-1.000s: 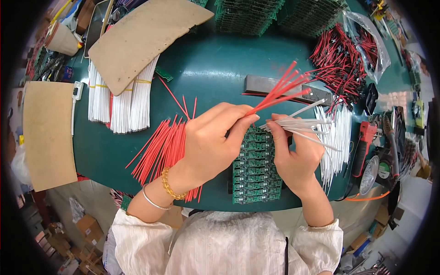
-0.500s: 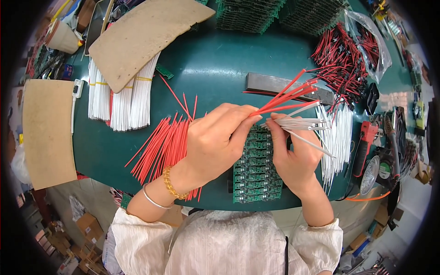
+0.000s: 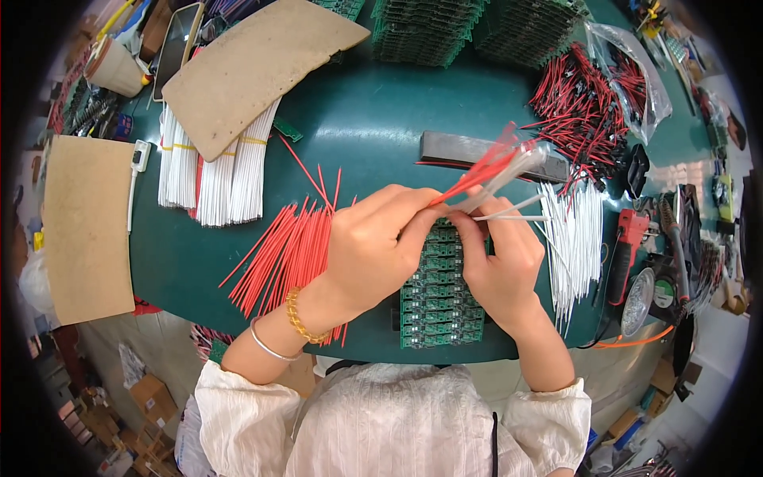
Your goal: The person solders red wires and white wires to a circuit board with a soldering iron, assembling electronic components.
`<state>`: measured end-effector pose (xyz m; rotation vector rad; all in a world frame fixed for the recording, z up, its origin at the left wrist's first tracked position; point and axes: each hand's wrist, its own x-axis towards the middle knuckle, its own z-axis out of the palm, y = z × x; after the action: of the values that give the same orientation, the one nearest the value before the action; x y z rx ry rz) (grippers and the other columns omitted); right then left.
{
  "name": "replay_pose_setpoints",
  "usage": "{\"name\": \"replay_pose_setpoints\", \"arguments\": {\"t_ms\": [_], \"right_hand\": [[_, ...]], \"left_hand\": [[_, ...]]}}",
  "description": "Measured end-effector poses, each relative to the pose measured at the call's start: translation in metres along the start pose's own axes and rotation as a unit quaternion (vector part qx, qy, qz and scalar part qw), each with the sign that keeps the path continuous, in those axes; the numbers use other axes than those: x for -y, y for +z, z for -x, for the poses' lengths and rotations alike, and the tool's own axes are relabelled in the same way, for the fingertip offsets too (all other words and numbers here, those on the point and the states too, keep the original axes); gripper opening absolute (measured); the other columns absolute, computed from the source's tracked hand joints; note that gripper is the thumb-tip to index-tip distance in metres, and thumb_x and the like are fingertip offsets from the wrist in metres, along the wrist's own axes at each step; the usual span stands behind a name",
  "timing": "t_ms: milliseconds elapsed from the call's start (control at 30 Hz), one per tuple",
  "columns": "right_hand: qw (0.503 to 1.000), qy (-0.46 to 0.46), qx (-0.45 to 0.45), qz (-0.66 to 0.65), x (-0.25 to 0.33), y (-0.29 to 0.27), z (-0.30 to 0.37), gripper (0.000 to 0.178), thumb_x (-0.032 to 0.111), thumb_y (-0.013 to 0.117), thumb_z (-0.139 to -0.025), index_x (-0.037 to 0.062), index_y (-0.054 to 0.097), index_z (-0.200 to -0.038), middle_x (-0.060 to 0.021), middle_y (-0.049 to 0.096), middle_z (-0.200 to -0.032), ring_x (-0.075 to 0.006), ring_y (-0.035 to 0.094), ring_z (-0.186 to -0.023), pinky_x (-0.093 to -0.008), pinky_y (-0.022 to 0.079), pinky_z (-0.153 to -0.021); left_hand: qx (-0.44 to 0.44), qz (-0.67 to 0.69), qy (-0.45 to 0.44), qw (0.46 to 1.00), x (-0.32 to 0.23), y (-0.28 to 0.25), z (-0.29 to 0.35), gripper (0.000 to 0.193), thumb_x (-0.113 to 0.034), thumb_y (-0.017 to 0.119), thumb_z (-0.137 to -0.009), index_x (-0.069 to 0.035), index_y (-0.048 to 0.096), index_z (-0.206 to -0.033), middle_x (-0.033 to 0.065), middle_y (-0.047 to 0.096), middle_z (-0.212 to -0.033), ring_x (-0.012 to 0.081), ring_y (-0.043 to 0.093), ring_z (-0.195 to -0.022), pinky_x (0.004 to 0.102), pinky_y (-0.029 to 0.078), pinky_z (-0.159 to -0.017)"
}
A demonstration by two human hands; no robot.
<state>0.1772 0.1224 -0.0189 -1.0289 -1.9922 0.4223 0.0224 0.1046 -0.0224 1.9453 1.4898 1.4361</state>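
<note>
So the left hand (image 3: 373, 248) has its grip pinched tight on a bunch of red wires (image 3: 475, 179) fanning out toward 1 o'clock, and the right hand (image 3: 505, 262), right next to it, has its grip closed around some white wires (image 3: 513, 171), mostly pointing roughly the same way. Just below at 6 o'clock is a block of green circuit boards (image 3: 443, 298) on the tabletop (image 3: 358, 103), with a loose red pile (image 3: 288, 256) at its 9 o'clock and a white pile (image 3: 574, 250) near 3 o'clock.

Wide head-height fisheye view, down onto the nearby green table (image 3: 358, 119)
</note>
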Motion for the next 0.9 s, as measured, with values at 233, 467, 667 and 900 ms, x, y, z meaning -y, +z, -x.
{"name": "replay_pose_setpoints", "arguments": {"t_ms": [233,467,667,900], "right_hand": [[0.982,0.179,0.002,-0.059,0.005,-0.013,-0.001,0.013,-0.004,0.069,-0.079,-0.0031,0.065,-0.091,-0.0135,0.067,-0.080,-0.0189,0.060,-0.057,-0.0286,0.048,-0.055],[0.934,0.308,-0.045,-0.173,0.009,-0.062,-0.004,0.007,0.000,0.068,-0.083,-0.0016,0.068,-0.090,-0.0050,0.069,-0.082,-0.0090,0.062,-0.065,-0.0231,0.050,-0.059],[0.932,0.306,-0.039,-0.193,-0.013,-0.039,0.010,0.007,-0.001,0.067,-0.083,-0.0020,0.066,-0.090,-0.0058,0.068,-0.084,-0.0108,0.063,-0.068,-0.0239,0.050,-0.060],[0.989,0.136,-0.043,-0.032,-0.015,-0.032,0.011,0.010,-0.007,0.068,-0.078,-0.0029,0.063,-0.087,-0.0113,0.067,-0.084,-0.0205,0.065,-0.066,-0.0277,0.051,-0.058]], "left_hand": [[0.039,0.230,-0.324,0.917,-0.009,-0.011,-0.010,0.012,-0.001,0.066,-0.085,0.005,0.068,-0.095,0.0106,0.070,-0.082,0.0143,0.068,-0.070,0.0247,0.053,-0.059],[0.104,0.357,-0.429,0.824,-0.017,-0.035,-0.022,0.017,-0.008,0.066,-0.089,0.007,0.065,-0.097,0.0103,0.068,-0.080,0.0141,0.068,-0.071,0.0249,0.057,-0.060],[0.090,0.323,-0.391,0.857,-0.022,0.001,-0.024,0.015,-0.010,0.069,-0.087,0.005,0.066,-0.087,0.0067,0.067,-0.077,0.0103,0.065,-0.063,0.0221,0.053,-0.055],[0.044,0.191,-0.227,0.954,-0.021,0.025,-0.017,0.013,-0.006,0.073,-0.082,0.005,0.066,-0.082,0.0088,0.066,-0.067,0.0120,0.066,-0.056,0.0239,0.051,-0.050]]}}
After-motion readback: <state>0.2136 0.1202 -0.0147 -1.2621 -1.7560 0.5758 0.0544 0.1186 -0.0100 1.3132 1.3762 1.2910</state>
